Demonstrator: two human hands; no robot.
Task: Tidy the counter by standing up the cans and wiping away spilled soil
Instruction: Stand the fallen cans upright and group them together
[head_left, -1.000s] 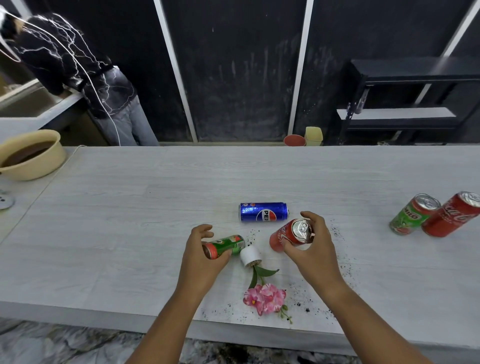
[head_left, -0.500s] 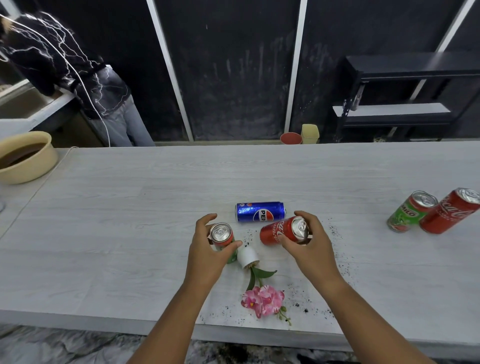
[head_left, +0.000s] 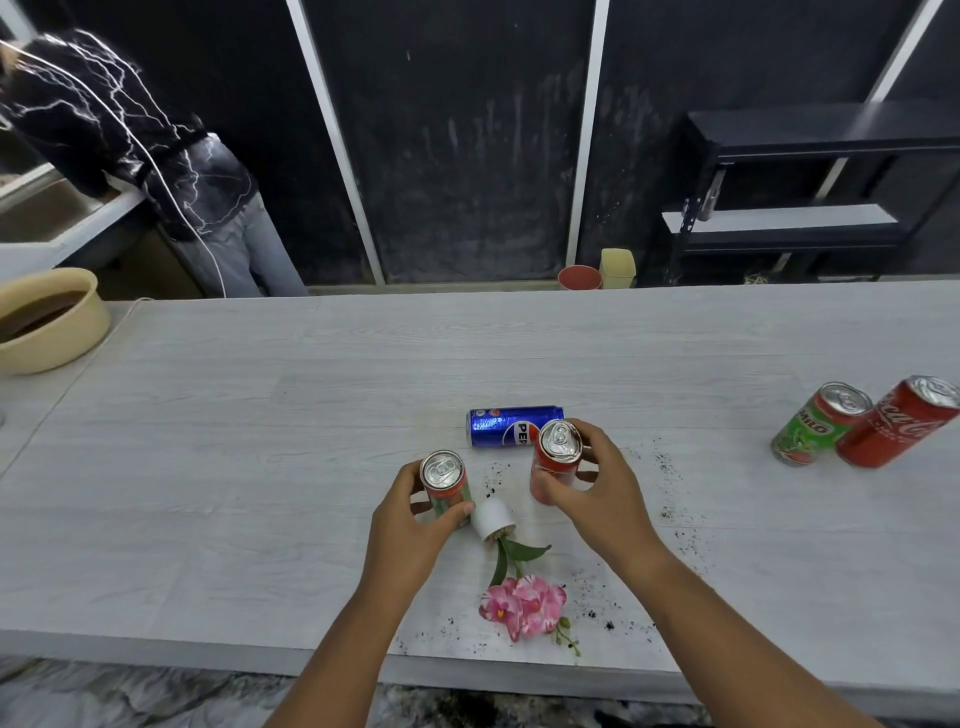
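Lower centre of the frame, nearest edge of the pale wood-grain surface (head_left: 208, 467): pink artificial flower (head_left: 522, 603) lying flat, green stem leading up to a small white pot (head_left: 492, 518) tipped on its side. Dark spilled soil (head_left: 670, 514) scattered around flower and pot, denser toward the right.

Centre, just above the pot: left hand (head_left: 410, 525), grip closed around a green and red can (head_left: 445, 488), upright, silver top facing the camera, thumb touching the pot's base. Right hand (head_left: 597, 493), grip closed around a red can (head_left: 555, 462), close to upright, slightly tilted.

Directly behind the red can: blue Pepsi can (head_left: 511, 426) on its side, long axis left to right.

Right edge, well apart from the hands: green Milo can (head_left: 815, 423) and red Coca-Cola can (head_left: 896, 421), both standing, just beside each other.

Left edge: beige bowl (head_left: 57, 338) with brown contents.

Upper left, beyond the surface: second person (head_left: 130, 150) in a dark patterned top. Upper right: black shelf unit (head_left: 810, 182).
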